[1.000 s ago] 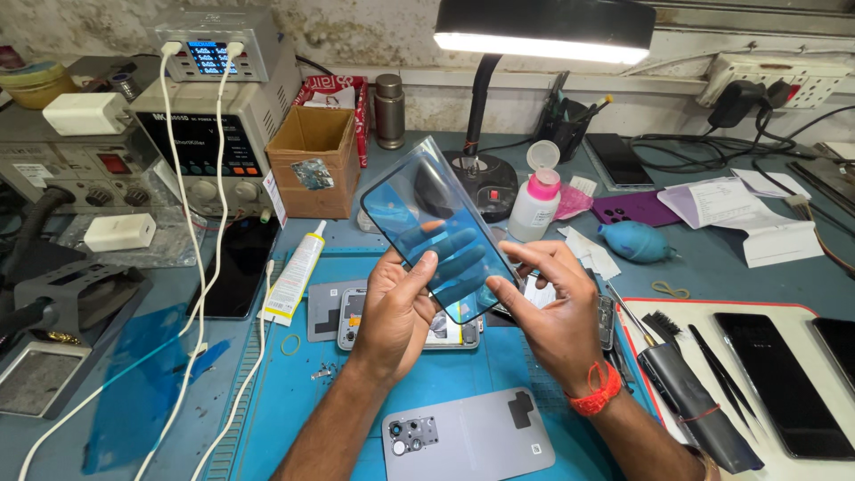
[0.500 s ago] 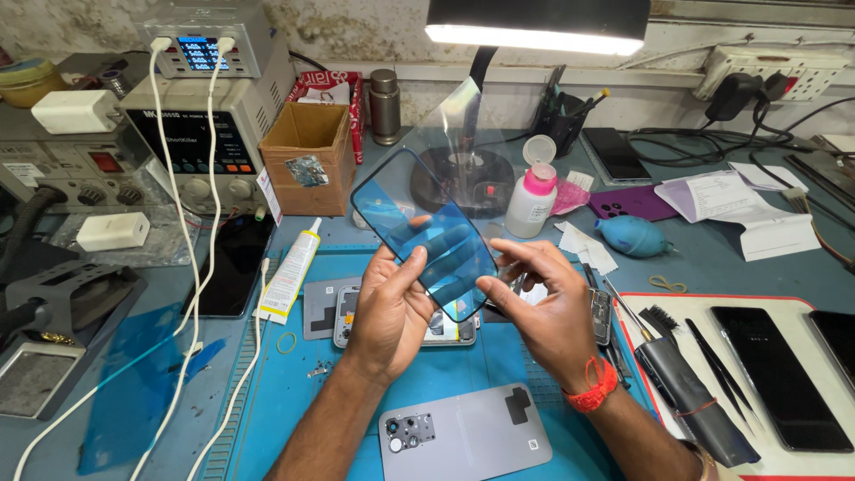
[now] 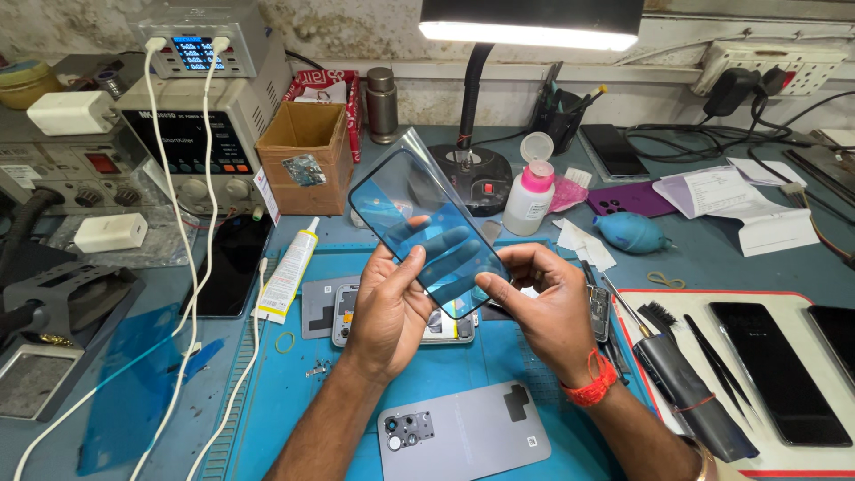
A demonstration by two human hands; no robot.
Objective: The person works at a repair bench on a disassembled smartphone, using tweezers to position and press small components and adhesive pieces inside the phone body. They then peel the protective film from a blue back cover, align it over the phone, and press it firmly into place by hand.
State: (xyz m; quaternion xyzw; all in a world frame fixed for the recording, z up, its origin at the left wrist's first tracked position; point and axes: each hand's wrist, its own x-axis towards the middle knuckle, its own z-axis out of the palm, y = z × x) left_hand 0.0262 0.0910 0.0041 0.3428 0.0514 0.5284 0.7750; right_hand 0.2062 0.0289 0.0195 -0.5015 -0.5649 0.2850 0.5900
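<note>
Two hands hold a blue-tinted phone glass panel [image 3: 427,233] tilted above the blue mat [image 3: 294,392]. Left hand [image 3: 387,307] fingers are clamped on its lower left edge; right hand [image 3: 543,307] fingers pinch its lower right corner. Beneath the panel lies an opened phone [image 3: 445,328]; nearer the person lies a grey back cover [image 3: 463,435]

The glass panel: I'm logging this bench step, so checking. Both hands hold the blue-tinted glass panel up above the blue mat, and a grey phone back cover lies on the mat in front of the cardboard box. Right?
Not quite. The head view shows the left hand and right hand holding the glass panel above the blue mat, but the grey back cover lies at the mat's near edge between the forearms, far from the cardboard box.
</note>
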